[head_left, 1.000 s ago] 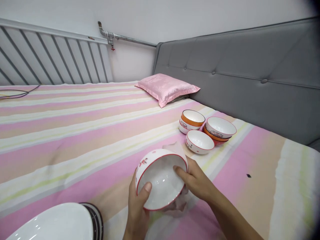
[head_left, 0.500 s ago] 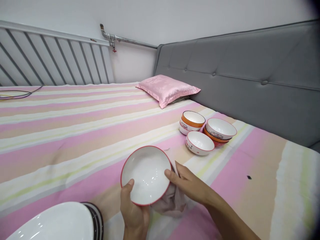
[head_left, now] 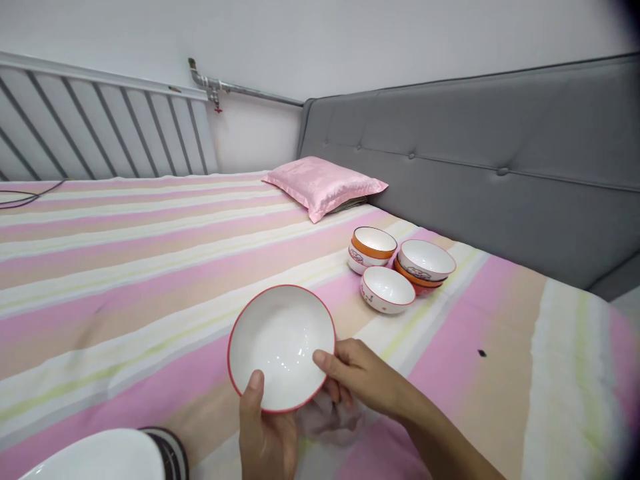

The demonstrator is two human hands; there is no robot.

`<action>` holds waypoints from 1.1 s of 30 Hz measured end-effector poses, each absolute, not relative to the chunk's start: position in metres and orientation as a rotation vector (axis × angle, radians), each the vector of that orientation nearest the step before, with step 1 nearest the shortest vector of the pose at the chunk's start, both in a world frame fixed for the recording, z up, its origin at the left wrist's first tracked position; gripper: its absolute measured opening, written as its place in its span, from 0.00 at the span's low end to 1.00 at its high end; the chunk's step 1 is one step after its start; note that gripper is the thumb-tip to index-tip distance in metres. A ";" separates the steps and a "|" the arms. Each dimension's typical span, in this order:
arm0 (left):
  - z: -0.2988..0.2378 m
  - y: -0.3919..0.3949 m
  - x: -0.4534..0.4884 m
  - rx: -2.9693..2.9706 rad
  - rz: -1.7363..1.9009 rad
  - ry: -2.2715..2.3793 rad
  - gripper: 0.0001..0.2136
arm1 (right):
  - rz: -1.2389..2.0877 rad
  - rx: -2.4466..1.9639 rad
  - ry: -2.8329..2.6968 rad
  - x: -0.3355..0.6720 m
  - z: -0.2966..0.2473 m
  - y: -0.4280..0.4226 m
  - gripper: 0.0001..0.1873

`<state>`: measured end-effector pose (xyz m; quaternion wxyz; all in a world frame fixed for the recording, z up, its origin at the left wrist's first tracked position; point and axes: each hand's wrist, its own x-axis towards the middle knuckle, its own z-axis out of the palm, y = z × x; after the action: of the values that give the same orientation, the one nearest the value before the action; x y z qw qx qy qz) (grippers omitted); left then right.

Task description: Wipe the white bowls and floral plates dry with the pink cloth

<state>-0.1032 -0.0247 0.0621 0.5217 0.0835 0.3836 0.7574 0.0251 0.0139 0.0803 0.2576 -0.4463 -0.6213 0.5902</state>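
A white bowl with a red rim (head_left: 283, 347) is tilted toward me above the bed, its glossy inside showing. My left hand (head_left: 267, 427) grips it at the lower left, thumb over the rim and fingers underneath. On the right side, my right hand (head_left: 357, 373) has its thumb on the rim and its fingers behind the bowl. A pale pinkish-grey cloth (head_left: 333, 417) hangs below the bowl by my right fingers; how much of it they grip is hidden.
Beyond my hands stand a single white bowl (head_left: 388, 291), a stack with an orange bowl (head_left: 374, 243) on top, and another stack topped by a white bowl (head_left: 427, 260). Stacked white plates (head_left: 100, 460) lie at lower left. A pink pillow (head_left: 325, 187) rests near the grey headboard (head_left: 460, 133).
My right fingers have closed in behind the bowl's right edge, and the cloth there shows less. The view has shifted slightly; both hands still hold the bowl.
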 end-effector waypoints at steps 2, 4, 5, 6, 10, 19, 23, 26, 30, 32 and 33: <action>0.062 -0.026 -0.101 0.263 1.782 0.912 0.28 | 1.709 -1.248 -1.584 0.023 0.079 0.015 0.24; 0.061 -0.027 -0.100 0.322 1.761 0.898 0.31 | 1.822 -1.295 -1.425 0.021 0.077 0.018 0.20; 0.061 -0.027 -0.100 0.358 1.745 0.886 0.32 | 1.871 -1.319 -1.353 0.020 0.077 0.020 0.17; 0.062 -0.027 -0.100 0.399 1.728 0.869 0.33 | 1.904 -1.335 -1.294 0.020 0.077 0.022 0.15; 0.064 -0.024 -0.097 0.537 1.724 0.822 0.33 | 1.940 -1.284 -1.095 0.027 0.079 0.031 0.13; 0.053 -0.013 -0.110 0.567 1.684 1.015 0.26 | 1.447 -1.253 -0.813 0.083 0.088 0.060 0.12; 0.044 -0.009 -0.118 0.566 1.634 1.050 0.26 | 1.321 -1.336 -0.693 0.105 0.081 0.076 0.11; 0.041 -0.009 -0.118 0.572 1.633 1.078 0.24 | 1.271 -1.394 -0.616 0.116 0.074 0.084 0.11; 0.038 -0.008 -0.118 0.614 1.610 1.123 0.23 | 1.262 -1.425 -0.557 0.123 0.066 0.089 0.11; 0.038 -0.008 -0.118 0.619 1.601 1.131 0.23 | 1.270 -1.442 -0.533 0.125 0.064 0.091 0.11; 0.038 -0.008 -0.118 0.619 1.603 1.133 0.23 | 1.272 -1.455 -0.522 0.126 0.063 0.092 0.11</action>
<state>-0.1184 -0.0081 0.0379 0.5157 0.2575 0.4716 0.6674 0.1262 0.0915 0.0634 0.5396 -0.6118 -0.2195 0.5351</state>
